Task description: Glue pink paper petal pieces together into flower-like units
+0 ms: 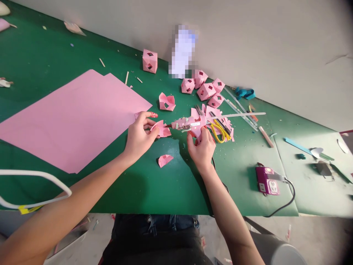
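- From my seat, the right hand (202, 145) has its fingers wrapped shut around the grip of the pink glue gun (190, 123), whose nozzle points toward nine o'clock.
- The left hand (138, 136) pinches the folded pink paper piece (162, 129) between thumb and fingertips, closed on its near edge, with the gun's tip right at the piece.
- That piece sits near the middle of the green table (165, 184), just beside the corner of the large pink sheet (74, 117).
- I judge the paper piece very light, thin and easily crushed; its folds give a little stiffness, so I'd hold it by a folded edge, away from where glue lands.
- The gun looks like rigid plastic, best taken by the handle; the nozzle end may be hot.
- A second small folded piece (165, 160) lies at six o'clock from the held one, apart from both hands.
- At twelve to one o'clock, finished pink cubes (205, 88) cluster near the wall; one lone cube (150, 60) stands at eleven o'clock.
- Yellow-handled scissors (219, 131) lie on paper scraps just beside the right hand at three o'clock.
- A purple power socket (267, 180) with a black cord rests at four o'clock.
- The table top is a smooth green mat, littered with offcuts, against a plain pale wall (261, 44).
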The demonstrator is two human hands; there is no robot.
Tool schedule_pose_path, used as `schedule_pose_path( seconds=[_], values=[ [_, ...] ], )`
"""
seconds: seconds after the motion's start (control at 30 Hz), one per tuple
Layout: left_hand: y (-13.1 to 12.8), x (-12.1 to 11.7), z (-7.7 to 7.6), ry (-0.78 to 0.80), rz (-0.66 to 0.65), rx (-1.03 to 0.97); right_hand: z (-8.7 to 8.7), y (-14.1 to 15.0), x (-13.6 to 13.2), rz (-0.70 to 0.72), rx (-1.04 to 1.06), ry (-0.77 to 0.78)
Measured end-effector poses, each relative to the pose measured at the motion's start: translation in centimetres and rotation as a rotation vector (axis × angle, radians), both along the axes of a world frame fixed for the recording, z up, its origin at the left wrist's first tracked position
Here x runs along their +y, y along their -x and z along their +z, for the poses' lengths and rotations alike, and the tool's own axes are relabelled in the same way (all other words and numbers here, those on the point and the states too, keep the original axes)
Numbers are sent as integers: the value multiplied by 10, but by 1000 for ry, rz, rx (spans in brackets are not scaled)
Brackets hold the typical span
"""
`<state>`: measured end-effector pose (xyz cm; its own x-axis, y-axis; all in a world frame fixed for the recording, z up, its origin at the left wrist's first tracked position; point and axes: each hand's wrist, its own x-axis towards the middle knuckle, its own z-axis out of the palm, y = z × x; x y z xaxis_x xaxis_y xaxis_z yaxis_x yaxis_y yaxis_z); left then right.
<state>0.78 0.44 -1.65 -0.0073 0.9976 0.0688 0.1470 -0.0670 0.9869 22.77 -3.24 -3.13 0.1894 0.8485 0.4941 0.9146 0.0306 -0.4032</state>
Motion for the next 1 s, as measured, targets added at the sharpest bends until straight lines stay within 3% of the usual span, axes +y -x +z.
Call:
schedule_pose_path(
  seconds=[0.23, 0.5, 1.0],
  values=[
    [0, 1, -1, -39, 18, -17, 3, -4, 1, -69, -23, -30],
    [1, 1, -1, -62, 10, 9, 1, 3, 0, -32, 101, -25],
    [2, 3, -3, -129, 26, 10, -3, 5, -1, 5, 33, -33]
  ],
)
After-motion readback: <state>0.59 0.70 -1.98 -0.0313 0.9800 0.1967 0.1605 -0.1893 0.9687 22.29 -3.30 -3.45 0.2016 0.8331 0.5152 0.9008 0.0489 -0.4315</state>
